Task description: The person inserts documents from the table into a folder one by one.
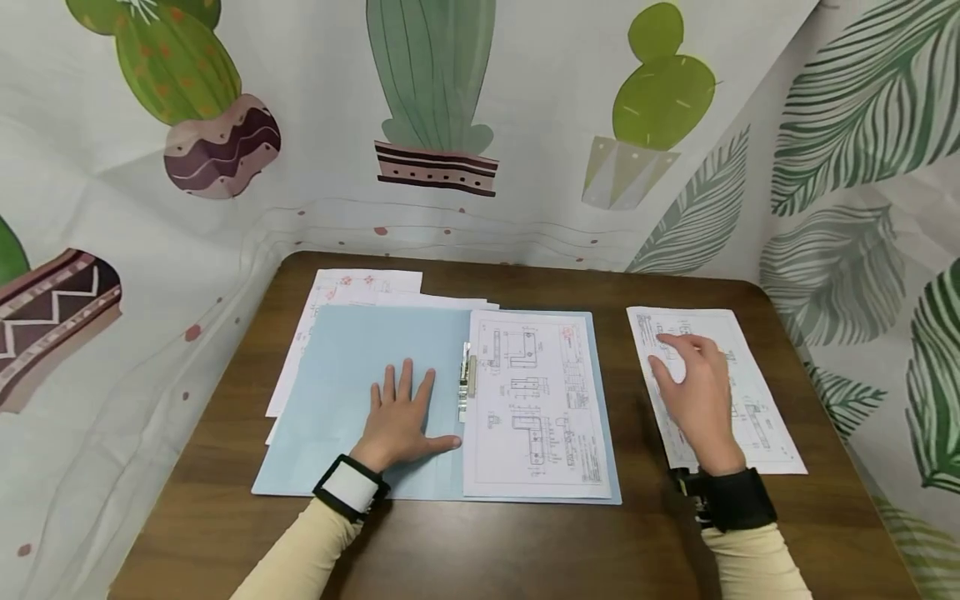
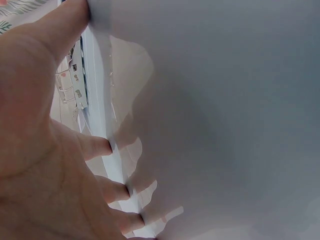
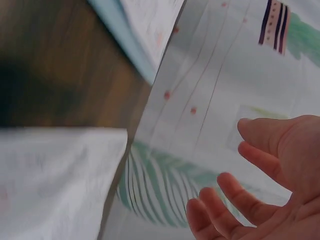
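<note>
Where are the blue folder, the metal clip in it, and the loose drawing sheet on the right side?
blue folder (image 1: 337,375): head view, bare left cover.
metal clip (image 1: 467,382): head view, middle of the clip at the fold.
loose drawing sheet (image 1: 765,417): head view, lower part, beside the right hand.

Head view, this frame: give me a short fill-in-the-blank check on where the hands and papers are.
1. The left hand lies flat on the open ____ folder.
2. The right hand is above a loose sheet that lies on the ____ of the folder.
3. The drawing sheet inside the folder is held by a metal ____ along its left edge.
4. The folder rests on a brown ____ table.

Missing words: blue; right; clip; wooden
</note>
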